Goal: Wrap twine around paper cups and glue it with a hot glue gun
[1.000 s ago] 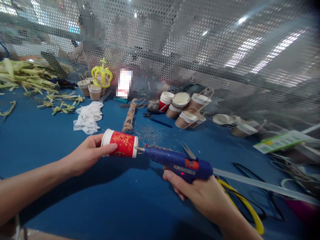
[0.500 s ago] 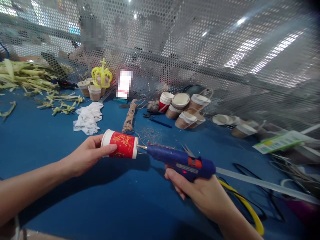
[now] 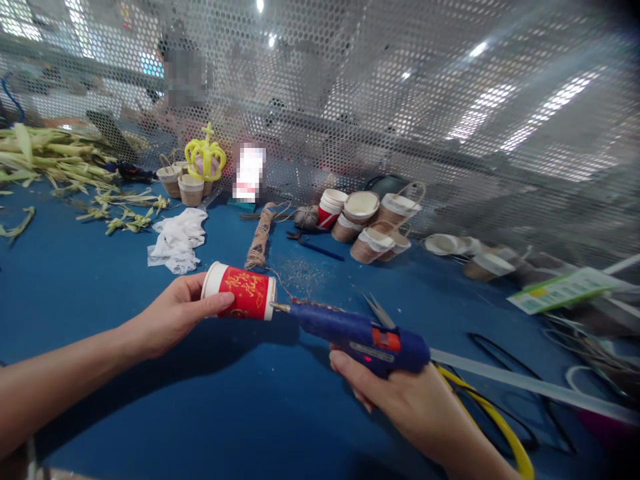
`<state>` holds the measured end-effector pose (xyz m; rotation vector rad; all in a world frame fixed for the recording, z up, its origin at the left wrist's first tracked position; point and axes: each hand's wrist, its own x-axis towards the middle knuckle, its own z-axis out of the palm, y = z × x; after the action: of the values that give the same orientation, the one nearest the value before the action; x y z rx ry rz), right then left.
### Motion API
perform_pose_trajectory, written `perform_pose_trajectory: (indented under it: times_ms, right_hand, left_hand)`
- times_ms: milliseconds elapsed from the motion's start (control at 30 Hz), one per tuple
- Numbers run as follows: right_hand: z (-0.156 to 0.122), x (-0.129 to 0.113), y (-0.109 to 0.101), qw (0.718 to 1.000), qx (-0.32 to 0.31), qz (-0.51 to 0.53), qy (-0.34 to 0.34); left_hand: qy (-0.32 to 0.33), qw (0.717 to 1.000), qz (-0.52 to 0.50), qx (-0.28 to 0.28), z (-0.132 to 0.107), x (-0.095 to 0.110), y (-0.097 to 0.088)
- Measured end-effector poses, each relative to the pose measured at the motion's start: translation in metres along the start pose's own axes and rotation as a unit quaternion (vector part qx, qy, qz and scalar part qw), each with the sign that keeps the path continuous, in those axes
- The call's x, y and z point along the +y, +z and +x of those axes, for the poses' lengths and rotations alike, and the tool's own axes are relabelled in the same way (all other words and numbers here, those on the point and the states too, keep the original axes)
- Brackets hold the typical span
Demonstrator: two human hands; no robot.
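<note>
My left hand (image 3: pixel 173 315) holds a red paper cup (image 3: pixel 240 292) with gold writing, lying on its side above the blue table, fingers wrapped round its rim end. My right hand (image 3: pixel 400 395) grips a blue hot glue gun (image 3: pixel 357 332) with an orange trigger and a lit red lamp. The gun's metal nozzle touches the cup's white bottom edge. A thin twine strand runs from the cup's bottom towards the table behind it.
On the blue table (image 3: pixel 75 280) lie a twine roll (image 3: pixel 260 235), a white cloth (image 3: pixel 176 239), twine-wrapped cups (image 3: pixel 373 220), scissors (image 3: pixel 377 310), green leaf strips (image 3: pixel 55 160), a yellow crown (image 3: pixel 204 155), a yellow cable (image 3: pixel 493 420). A perforated screen (image 3: pixel 400 100) stands behind, with a person beyond it.
The cup and glue gun stay together, nozzle at the cup's bottom edge. The view has tilted slightly, so everything sits a little lower in the picture.
</note>
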<state>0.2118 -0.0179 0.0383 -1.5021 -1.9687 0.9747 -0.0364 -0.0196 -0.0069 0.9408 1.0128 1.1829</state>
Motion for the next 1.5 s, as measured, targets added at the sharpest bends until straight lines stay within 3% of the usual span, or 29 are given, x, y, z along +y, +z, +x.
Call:
perform_pose_trajectory:
  times_ms: [300,467,1233,1500]
  right_hand:
    - [0.0013,0.0031,0.0016,0.997,0.014,0.071,0.037]
    - [0.0022,0.0027,0.0026,0.998,0.006,0.052,0.042]
    - [0.0026,0.0074,0.0018,0.999,-0.026,-0.001,-0.028]
    - [0.0025,0.0048,0.0015,0.998,-0.005,0.045,0.038]
  left_hand:
    - [0.001,1.000,0.006,-0.008,-0.0003,-0.0020,-0.0028]
    - [-0.004,1.000,-0.006,-0.008,-0.0001,-0.0013,-0.0015]
    - [0.007,1.000,-0.004,-0.018,0.0014,-0.0016,-0.0026]
    - [0.007,1.000,-0.014,-0.027,-0.0019,-0.0015,-0.0012]
